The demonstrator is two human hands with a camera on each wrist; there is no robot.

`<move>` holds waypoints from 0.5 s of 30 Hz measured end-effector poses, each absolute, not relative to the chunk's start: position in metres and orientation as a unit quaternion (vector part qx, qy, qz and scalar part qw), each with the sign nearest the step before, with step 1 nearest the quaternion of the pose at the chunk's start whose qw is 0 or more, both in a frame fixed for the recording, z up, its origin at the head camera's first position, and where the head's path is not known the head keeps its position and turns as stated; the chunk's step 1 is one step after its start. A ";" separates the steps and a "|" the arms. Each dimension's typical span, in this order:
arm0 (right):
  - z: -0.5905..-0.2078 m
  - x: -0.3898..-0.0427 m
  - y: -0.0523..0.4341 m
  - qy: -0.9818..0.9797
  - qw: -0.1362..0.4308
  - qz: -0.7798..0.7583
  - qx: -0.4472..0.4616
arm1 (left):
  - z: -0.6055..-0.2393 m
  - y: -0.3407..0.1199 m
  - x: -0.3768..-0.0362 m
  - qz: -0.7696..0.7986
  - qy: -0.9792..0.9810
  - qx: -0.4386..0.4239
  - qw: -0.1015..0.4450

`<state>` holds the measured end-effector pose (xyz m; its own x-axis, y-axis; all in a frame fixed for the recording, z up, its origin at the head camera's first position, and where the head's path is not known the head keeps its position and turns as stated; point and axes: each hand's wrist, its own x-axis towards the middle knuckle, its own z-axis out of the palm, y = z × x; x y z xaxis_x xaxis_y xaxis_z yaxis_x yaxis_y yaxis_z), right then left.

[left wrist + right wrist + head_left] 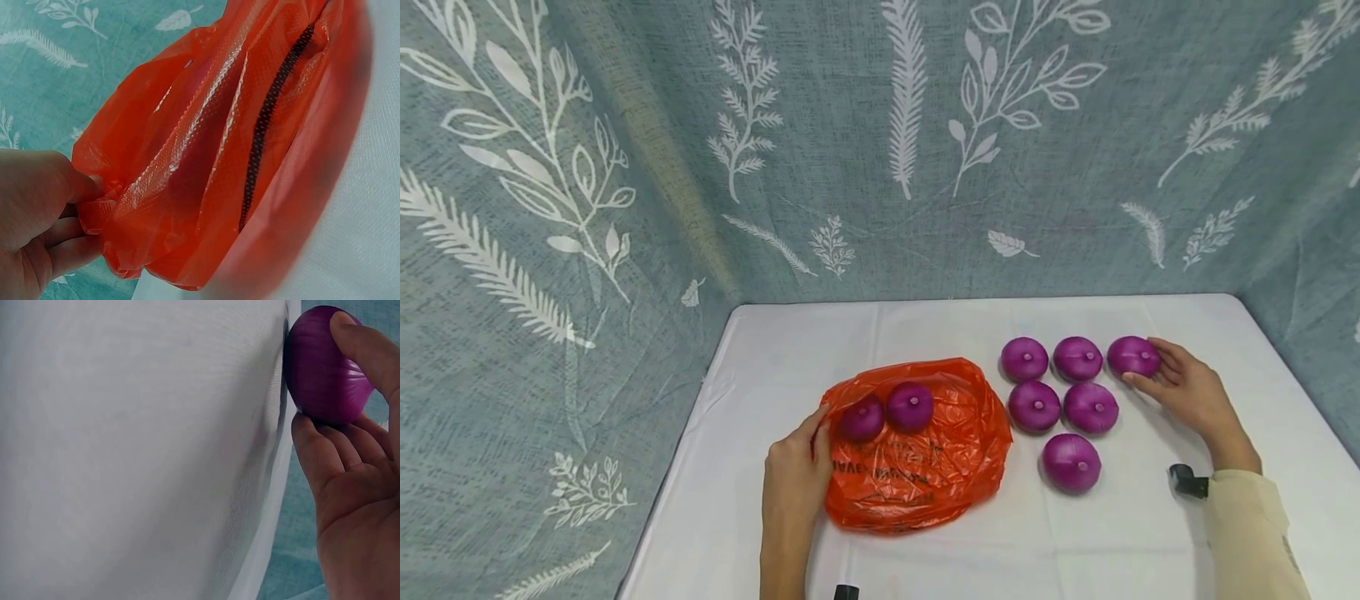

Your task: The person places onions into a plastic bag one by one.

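Note:
An orange-red plastic bag (917, 492) lies with its mouth spread on the white table. Two purple onions, one at the left (862, 419) and one beside it (911, 407), sit in its mouth. My left hand (796, 467) pinches the bag's left rim; the left wrist view shows the crumpled plastic (181, 181) between thumb and fingers. At the far right of the group, my right hand (1195, 396) holds a purple onion (1133, 357) between thumb and fingers. In the right wrist view that onion (322, 369) touches the white cloth.
Several more purple onions stand in rows right of the bag, among them a back one (1024, 360), a middle one (1091, 408) and a front one (1071, 463). White cloth covers the table (955, 567). A leaf-patterned blue-green curtain (850, 150) hangs behind and at the sides.

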<state>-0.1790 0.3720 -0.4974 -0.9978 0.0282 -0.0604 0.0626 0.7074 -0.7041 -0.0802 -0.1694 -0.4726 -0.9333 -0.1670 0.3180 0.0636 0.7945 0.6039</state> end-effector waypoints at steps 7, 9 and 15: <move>-0.493 -0.174 0.373 0.921 0.003 -0.388 0.026 | -0.472 -0.169 -0.081 -0.315 -0.931 0.030 0.179; -0.490 -0.173 0.374 0.921 -0.001 -0.388 0.027 | -0.472 -0.169 -0.081 -0.316 -0.931 0.031 0.177; -0.480 -0.167 0.376 0.926 -0.012 -0.376 0.036 | -0.472 -0.168 -0.081 -0.323 -0.930 0.028 0.176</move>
<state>-0.1674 0.3756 -0.4803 -0.9972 0.0753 -0.0046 0.0572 0.7154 -0.6964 -0.0809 -0.1679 -0.4722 -0.9364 -0.1659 0.3092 0.0613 0.7902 0.6098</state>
